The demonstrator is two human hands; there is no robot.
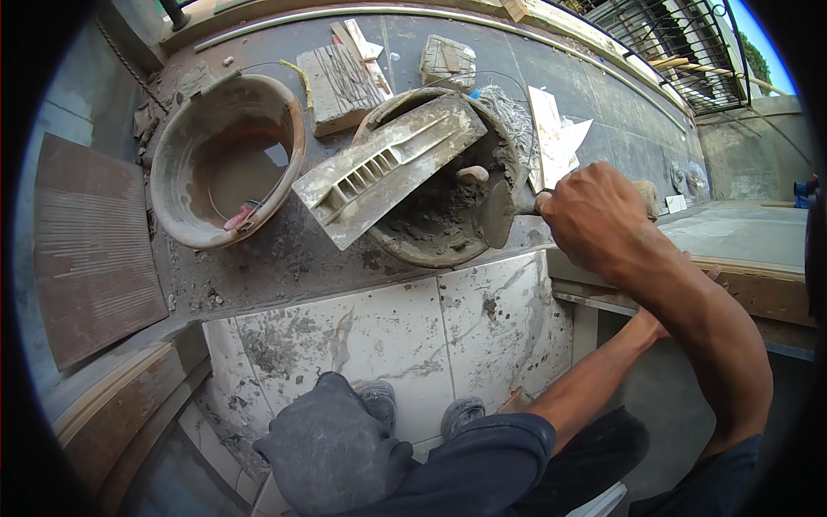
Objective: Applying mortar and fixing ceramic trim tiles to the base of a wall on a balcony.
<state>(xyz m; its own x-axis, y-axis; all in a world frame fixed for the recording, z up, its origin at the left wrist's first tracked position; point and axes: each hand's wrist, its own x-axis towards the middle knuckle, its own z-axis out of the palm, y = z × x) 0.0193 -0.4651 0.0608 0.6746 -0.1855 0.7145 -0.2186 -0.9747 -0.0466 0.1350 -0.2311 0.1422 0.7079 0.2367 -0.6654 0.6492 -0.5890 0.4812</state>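
Note:
My right hand [599, 220] is closed round the handle of a trowel. The trowel's blade [498, 217] reaches over the right rim of a bucket [448, 256] of wet grey mortar [431, 215]. A plastic float [392, 168] crusted with mortar lies slantwise across the bucket's top. Inside the bucket, a pale rounded end, perhaps a tool handle, rises from the mortar. My left arm crosses beneath the right forearm, and my left hand [660, 324] is at the wooden edge of a ledge [758, 289]. The right forearm covers most of it, so its grip is hidden.
A second bucket [164, 194] with murky water stands left. Behind are a concrete block [336, 90], a smaller block [448, 62], tangled string [508, 116] and white tile pieces [547, 138]. A brown ribbed sheet [99, 250] leans far left. Mortar-spattered white tiles [388, 336] lie in front.

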